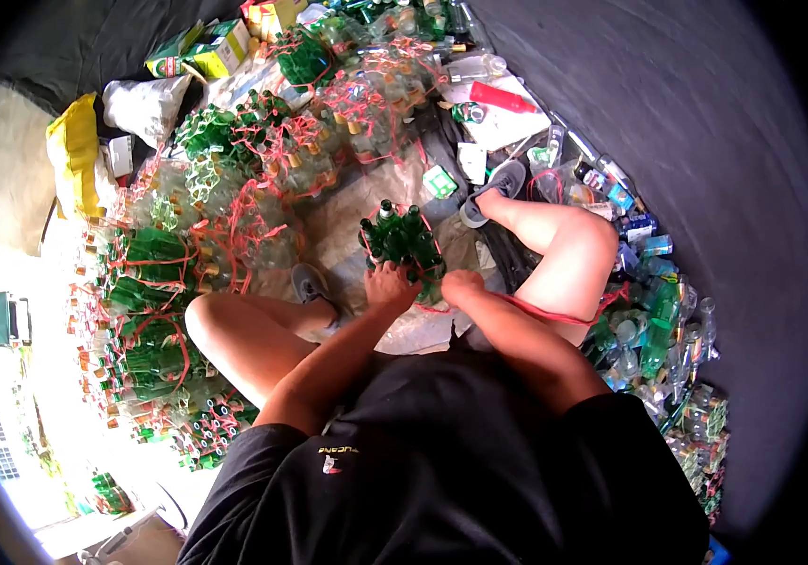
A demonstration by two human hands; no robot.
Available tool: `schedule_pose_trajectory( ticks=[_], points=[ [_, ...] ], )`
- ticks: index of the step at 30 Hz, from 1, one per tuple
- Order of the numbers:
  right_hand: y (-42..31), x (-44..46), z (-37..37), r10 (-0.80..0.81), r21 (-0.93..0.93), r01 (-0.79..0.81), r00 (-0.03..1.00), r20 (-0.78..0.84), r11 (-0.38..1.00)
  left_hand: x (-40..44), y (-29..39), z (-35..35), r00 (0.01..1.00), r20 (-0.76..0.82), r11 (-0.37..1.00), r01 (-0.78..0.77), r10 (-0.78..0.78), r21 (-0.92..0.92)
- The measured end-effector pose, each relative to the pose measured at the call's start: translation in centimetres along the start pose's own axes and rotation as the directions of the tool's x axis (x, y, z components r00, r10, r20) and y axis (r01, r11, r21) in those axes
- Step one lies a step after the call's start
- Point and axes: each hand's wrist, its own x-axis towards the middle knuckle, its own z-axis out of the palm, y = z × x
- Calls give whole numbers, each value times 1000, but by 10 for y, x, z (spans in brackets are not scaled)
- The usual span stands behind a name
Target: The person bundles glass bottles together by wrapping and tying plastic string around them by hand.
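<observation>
A cluster of green glass bottles (402,235) stands upright on the ground between the person's feet, with red string (430,222) around it. My left hand (390,285) rests against the near side of the cluster, its fingers bent over the nearest bottles. Just right of it, my right hand (461,286) is closed beside the cluster's near right edge. String shows near this hand, but what its fingers grip is too small to make out. A length of red string (545,313) lies across the right thigh.
Bundles of green bottles (150,311) and clear bottles (300,155) tied with red string fill the left and far sides. Loose bottles and cans (658,320) are heaped at the right by a dark sheet (743,188). A yellow sack (74,155) stands far left.
</observation>
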Motion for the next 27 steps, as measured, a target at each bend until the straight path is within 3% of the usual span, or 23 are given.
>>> schedule_pose_trajectory(
  ticks=[4,7,14,16,21,24,25,27],
  points=[
    [-1,-17,-20,-30,-9,30,998,48,999,-2,0,6,995,-69,993,-65,72,99],
    [-1,-19,-14,-62,-65,64,997,39,996,2,9,-3,1000,-7,994,-13,14,109],
    [-7,-22,-24,-107,-103,113,992,69,988,11,-11,5,997,-24,994,-73,76,82],
    [-15,-20,-27,-184,-109,206,966,183,972,15,-23,-4,992,42,990,-122,119,74],
    [-37,-16,-26,-295,-80,307,946,131,948,21,-64,-15,986,92,973,-154,140,172],
    [-44,-6,-12,-320,-80,329,941,107,941,15,-85,-5,973,4,971,-229,230,-75],
    [-44,-5,-8,-302,-77,310,948,99,947,16,-92,-2,976,-1,973,-219,219,-69],
    [-47,-12,-13,-286,-73,293,954,92,953,19,-93,-11,939,-44,924,-343,340,-170]
  ],
)
